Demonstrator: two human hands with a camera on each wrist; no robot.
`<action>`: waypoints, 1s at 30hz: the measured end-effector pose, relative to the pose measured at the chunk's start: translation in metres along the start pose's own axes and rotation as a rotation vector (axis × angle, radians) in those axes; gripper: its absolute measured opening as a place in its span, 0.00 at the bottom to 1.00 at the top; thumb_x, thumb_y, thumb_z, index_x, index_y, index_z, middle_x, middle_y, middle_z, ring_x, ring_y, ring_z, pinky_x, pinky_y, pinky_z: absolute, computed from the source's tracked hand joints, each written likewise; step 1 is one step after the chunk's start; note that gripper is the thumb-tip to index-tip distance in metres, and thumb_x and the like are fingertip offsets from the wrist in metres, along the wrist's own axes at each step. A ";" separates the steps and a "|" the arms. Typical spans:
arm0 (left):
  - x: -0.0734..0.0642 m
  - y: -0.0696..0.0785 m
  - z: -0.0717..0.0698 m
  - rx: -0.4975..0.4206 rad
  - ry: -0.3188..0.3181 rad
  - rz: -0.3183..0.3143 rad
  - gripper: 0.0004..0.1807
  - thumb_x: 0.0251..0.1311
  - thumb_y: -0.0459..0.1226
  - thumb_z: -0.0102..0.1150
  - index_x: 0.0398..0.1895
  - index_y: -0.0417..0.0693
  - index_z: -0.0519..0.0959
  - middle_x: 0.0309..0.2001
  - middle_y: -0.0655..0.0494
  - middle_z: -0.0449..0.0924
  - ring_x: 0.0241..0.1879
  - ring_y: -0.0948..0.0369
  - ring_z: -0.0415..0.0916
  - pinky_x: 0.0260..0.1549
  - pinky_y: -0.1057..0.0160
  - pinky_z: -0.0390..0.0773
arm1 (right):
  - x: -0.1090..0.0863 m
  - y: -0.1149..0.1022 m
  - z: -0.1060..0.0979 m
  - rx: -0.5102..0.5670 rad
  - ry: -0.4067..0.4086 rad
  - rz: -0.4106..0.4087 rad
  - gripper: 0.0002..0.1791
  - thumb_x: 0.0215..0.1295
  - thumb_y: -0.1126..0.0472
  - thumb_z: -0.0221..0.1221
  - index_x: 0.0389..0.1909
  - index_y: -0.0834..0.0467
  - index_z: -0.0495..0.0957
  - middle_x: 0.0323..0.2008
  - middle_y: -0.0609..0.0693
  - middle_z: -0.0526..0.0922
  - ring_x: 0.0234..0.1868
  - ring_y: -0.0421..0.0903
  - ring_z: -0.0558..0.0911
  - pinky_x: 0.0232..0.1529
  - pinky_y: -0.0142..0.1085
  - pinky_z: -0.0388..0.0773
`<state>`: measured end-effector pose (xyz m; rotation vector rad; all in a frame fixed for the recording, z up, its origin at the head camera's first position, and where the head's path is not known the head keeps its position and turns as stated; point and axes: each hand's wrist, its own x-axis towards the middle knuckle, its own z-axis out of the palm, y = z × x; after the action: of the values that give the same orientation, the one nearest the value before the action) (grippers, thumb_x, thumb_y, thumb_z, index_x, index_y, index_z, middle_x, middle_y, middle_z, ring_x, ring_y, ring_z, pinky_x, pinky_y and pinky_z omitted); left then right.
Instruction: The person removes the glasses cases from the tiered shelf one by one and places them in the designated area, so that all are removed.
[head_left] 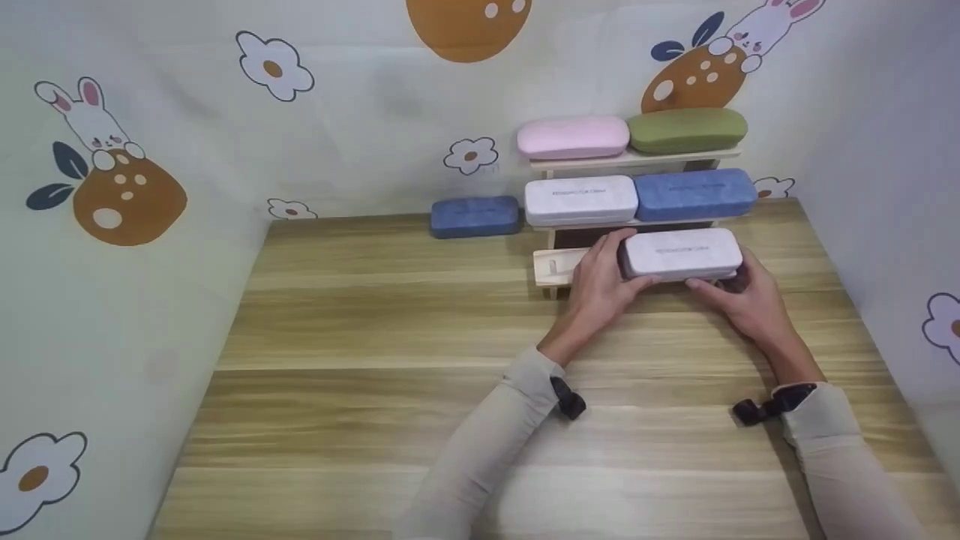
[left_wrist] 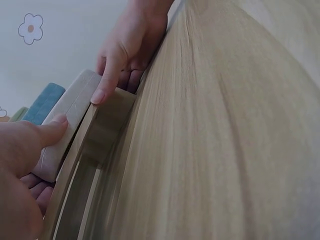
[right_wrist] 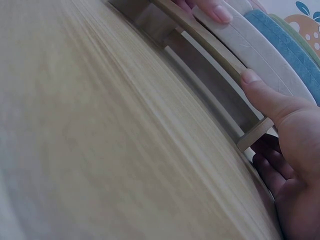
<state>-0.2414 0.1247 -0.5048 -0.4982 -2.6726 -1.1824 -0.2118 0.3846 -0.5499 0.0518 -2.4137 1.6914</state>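
Note:
A white glasses case point(head_left: 682, 253) with small dark lettering lies on the lowest tier of a wooden stepped rack point(head_left: 559, 268), at its right part. My left hand point(head_left: 602, 279) grips the case's left end, thumb along the front and fingers round the end. The right hand point(head_left: 750, 296) holds the other end; its thumb point(right_wrist: 257, 82) presses at the lower front edge, where case and shelf meet. In the right wrist view its other fingers point(right_wrist: 272, 162) curl past the shelf's end, partly hidden. Seen from the left wrist, the case point(left_wrist: 70, 115) sits close along the shelf edge.
On the middle tier stand another white case point(head_left: 581, 200) and a blue case point(head_left: 696, 194). The top tier bears a pink case point(head_left: 574, 137) and a green case point(head_left: 688, 130). Left of the rack, a smaller blue case point(head_left: 475, 217) lies on the wooden table point(head_left: 360, 360) by the wall.

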 end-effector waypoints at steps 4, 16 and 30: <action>0.000 -0.001 -0.002 -0.038 0.020 -0.016 0.46 0.47 0.53 0.88 0.71 0.57 0.78 0.65 0.60 0.85 0.65 0.59 0.83 0.64 0.66 0.83 | 0.000 0.001 0.000 0.024 0.001 -0.014 0.49 0.63 0.69 0.76 0.83 0.57 0.63 0.71 0.53 0.77 0.66 0.31 0.80 0.68 0.19 0.76; -0.005 -0.013 -0.018 -0.338 0.046 -0.011 0.44 0.42 0.41 0.92 0.67 0.53 0.82 0.65 0.56 0.86 0.61 0.65 0.85 0.62 0.75 0.82 | 0.002 0.000 -0.002 -0.016 -0.021 -0.018 0.51 0.64 0.67 0.76 0.85 0.59 0.59 0.78 0.66 0.71 0.68 0.30 0.77 0.68 0.16 0.74; -0.017 -0.021 -0.051 -0.612 0.071 0.012 0.44 0.40 0.30 0.91 0.66 0.47 0.82 0.63 0.51 0.87 0.62 0.65 0.84 0.64 0.70 0.84 | 0.001 0.000 -0.003 -0.029 -0.012 -0.010 0.49 0.65 0.66 0.75 0.83 0.58 0.62 0.72 0.62 0.77 0.63 0.28 0.80 0.66 0.16 0.74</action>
<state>-0.2321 0.0697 -0.4897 -0.5351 -2.2056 -1.9720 -0.2123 0.3873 -0.5492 0.0697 -2.4424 1.6560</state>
